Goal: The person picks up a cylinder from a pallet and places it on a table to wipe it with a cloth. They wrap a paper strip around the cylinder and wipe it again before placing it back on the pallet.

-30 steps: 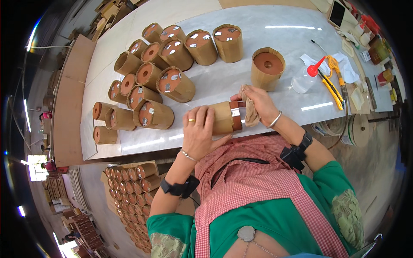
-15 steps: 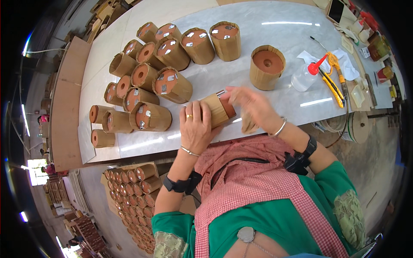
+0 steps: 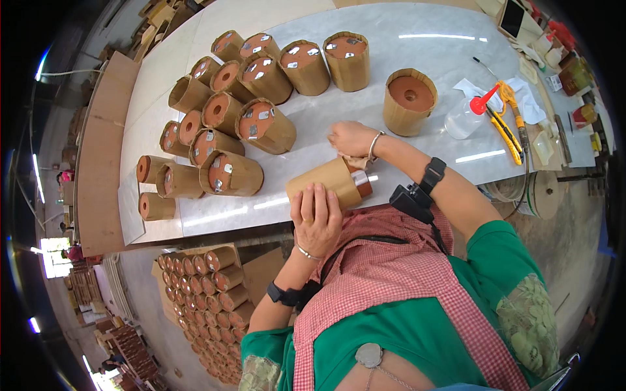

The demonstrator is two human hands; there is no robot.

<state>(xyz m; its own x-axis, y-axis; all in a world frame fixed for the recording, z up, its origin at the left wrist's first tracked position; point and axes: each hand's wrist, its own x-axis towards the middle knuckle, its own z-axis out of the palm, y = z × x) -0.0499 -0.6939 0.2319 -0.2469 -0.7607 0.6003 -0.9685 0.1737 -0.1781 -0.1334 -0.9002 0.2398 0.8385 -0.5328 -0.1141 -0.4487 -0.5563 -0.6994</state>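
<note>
A reddish-brown cylinder wrapped in tan paper lies on its side near the table's front edge. Its bare end and a shiny silver patch stick out at the right. My left hand grips it from the near side, fingers laid over the wrapper. Just beyond it, my right hand is held low over the table with curled fingers; what they hold, if anything, is hidden. Below that wrist shows a bit of tan material. Farther right, one wrapped cylinder stands upright with a hole in its top.
Several wrapped cylinders are grouped on the table's left, many with silver patches. At right are a clear bottle with red nozzle, a yellow cutter and orange-handled scissors. Many more cylinders are stacked below, beside the table.
My right hand has moved left and beyond the cylinder, its fingers now curled. The cylinder has shifted slightly nearer and turned, and my left hand has moved right along with it.
</note>
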